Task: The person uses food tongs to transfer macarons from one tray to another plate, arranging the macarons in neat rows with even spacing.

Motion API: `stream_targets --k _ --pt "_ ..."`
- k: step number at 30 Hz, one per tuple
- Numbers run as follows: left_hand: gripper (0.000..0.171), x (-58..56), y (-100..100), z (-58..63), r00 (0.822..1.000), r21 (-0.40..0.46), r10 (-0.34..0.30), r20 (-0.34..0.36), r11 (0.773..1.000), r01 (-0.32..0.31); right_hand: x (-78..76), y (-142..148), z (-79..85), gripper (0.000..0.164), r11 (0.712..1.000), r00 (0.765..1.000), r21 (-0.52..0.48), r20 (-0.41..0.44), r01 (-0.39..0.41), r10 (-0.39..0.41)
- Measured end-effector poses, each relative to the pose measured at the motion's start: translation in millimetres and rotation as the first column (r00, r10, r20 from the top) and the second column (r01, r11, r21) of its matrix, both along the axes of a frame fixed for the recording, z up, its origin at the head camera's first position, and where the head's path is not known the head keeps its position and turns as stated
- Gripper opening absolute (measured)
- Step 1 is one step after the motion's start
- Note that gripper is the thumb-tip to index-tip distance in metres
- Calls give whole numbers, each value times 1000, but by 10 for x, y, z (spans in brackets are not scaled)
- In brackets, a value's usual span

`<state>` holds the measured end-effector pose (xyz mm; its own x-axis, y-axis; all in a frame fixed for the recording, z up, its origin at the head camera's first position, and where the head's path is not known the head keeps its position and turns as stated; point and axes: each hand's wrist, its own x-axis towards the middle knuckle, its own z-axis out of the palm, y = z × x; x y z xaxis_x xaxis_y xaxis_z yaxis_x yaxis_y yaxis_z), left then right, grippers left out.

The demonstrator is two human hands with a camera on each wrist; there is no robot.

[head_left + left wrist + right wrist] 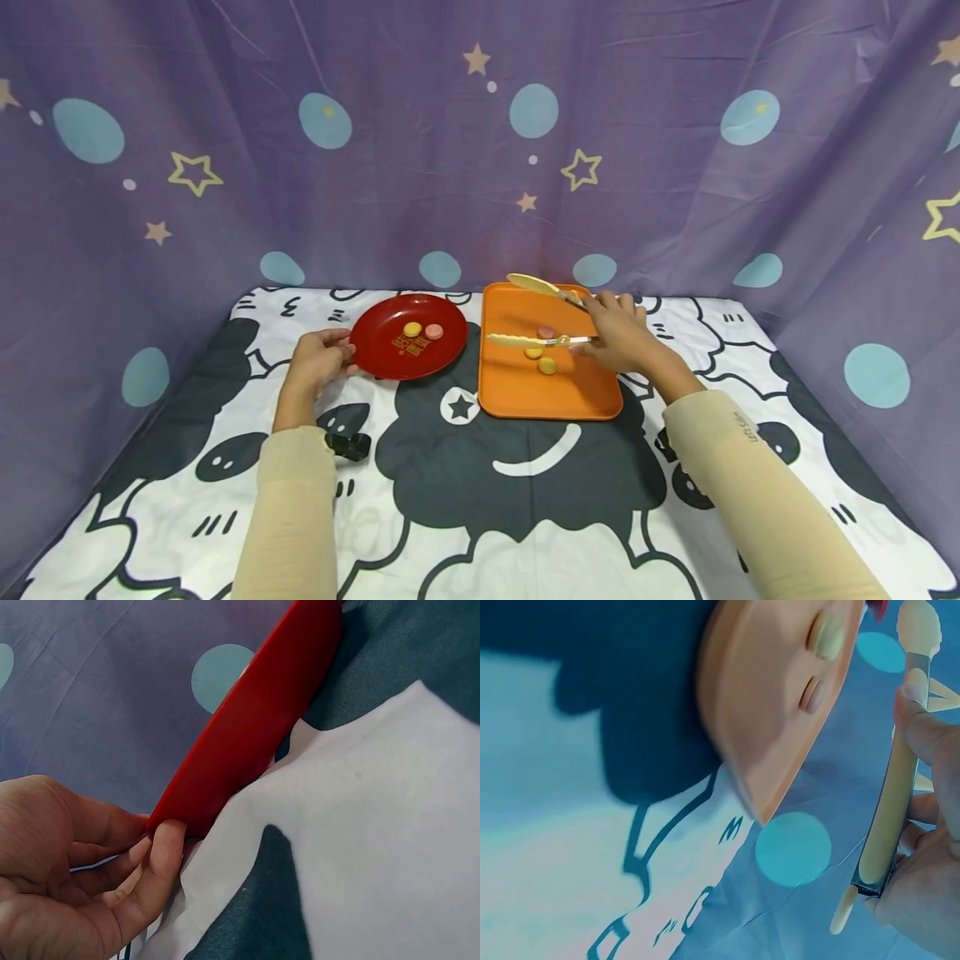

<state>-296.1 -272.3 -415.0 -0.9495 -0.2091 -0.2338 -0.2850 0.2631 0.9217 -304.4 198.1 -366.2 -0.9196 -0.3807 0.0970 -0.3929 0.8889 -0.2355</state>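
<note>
Beige cloth sleeves (296, 517) foremost, my left hand (318, 360) pinches a round glossy red plate (386, 329), likely steadying it; my right hand (621, 335) grips spread yellow-and-metal tongs (889, 810).

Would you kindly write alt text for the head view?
A person's right grip holds spread, yellow-tipped tongs over an orange tray of small round yellow and pink pieces, while the left grip holds the rim of a red plate bearing one yellow piece and one pink piece. Beneath them is a patterned cloth, with a purple curtain behind.
</note>
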Motion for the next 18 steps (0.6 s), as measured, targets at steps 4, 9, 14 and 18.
stream_targets --k 4,9,14,18 --pt "49 5 6 5 1000 1 1 5 1000 -1 3 112 -45 86 1000 1000 9 3 10 -10" --pt "48 -4 4 4 1000 -3 -6 -4 1000 6 5 233 -100 80 1000 1000 14 -1 10 -10" --pt "49 -7 1 -4 1000 -1 1 2 1000 -1 18 343 -108 78 1000 1000 13 7 22 -23" --pt "48 -4 -4 -13 1000 -3 3 -2 1000 -3 34 438 -108 77 999 999 17 19 29 -30"
